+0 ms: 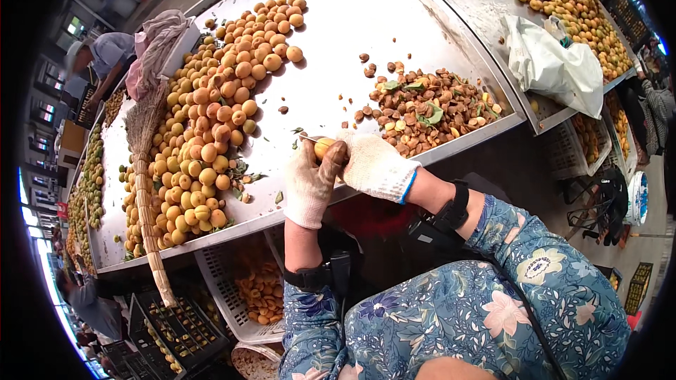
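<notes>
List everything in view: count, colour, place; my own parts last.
metal tables: at least two, silver, centre and right
apricot heaps: several, orange to greenish, largest left of centre
held apricot: one, yellow, centre
pits and scraps: many, mostly brown, right
straw broom: one, tan, over the largest heap's edge
plastic bag: one, white, right table
cloth: one, pinkish-grey, upper left
crates: several, white or black, lower left, right
buckets: at least two, whitish, lower centre, far right
co-workers: at least two, bluish tops, left
wristbands: two, black, forearms
left hand: one, white stained glove, centre
right hand: one, white glove, centre
</notes>
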`<state>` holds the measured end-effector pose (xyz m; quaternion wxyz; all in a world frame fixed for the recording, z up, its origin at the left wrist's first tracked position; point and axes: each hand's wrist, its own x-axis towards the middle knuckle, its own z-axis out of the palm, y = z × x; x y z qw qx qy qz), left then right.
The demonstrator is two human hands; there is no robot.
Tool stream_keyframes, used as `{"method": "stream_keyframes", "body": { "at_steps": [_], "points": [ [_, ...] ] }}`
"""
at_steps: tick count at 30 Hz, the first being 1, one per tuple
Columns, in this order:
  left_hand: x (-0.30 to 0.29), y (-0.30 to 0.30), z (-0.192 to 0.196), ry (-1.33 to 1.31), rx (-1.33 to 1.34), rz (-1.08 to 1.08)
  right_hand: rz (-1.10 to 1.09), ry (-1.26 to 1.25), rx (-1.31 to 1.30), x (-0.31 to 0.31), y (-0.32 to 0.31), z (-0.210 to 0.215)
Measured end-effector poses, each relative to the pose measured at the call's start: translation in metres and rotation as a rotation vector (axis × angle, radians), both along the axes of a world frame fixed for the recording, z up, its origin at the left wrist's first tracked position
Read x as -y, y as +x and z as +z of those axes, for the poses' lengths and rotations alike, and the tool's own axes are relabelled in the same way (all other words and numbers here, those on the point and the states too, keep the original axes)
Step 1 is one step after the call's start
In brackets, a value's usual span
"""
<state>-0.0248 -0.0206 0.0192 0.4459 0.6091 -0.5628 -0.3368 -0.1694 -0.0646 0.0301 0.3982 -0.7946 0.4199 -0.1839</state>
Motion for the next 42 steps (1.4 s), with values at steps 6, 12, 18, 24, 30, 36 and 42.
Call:
{"method": "stream_keyframes", "body": {
  "at_steps": [6, 12, 18, 24, 30, 36, 42],
  "points": [
    [-0.003, -0.003, 0.001, -0.180, 0.072, -0.005, 0.100, 0.353, 0.100, 0.008, 0.000, 0.013],
    [-0.006, -0.013, -0.011, -0.357, 0.147, 0.054, 0.102, 0.800, 0.419, 0.010, -0.018, 0.020],
    [-0.002, -0.006, -0.011, -0.211, -0.103, -0.023, 0.067, 0.992, 0.360, 0.017, -0.024, 0.017],
    [0.001, 0.006, -0.008, -0.021, -0.559, -0.018, 0.042, 1.136, 0.596, 0.014, -0.026, 0.030],
    [0.003, 0.000, -0.017, -0.095, 0.108, 0.114, 0.096, -0.061, 0.176, -0.003, 0.000, 0.001],
    [0.005, 0.005, -0.027, 0.062, -1.205, 0.179, 0.086, -0.157, 0.239, -0.018, 0.001, 0.004],
    [0.005, 0.000, -0.012, 0.254, -1.028, 0.178, -0.262, 0.574, 0.759, 0.006, -0.008, 0.042]
  ]
}}
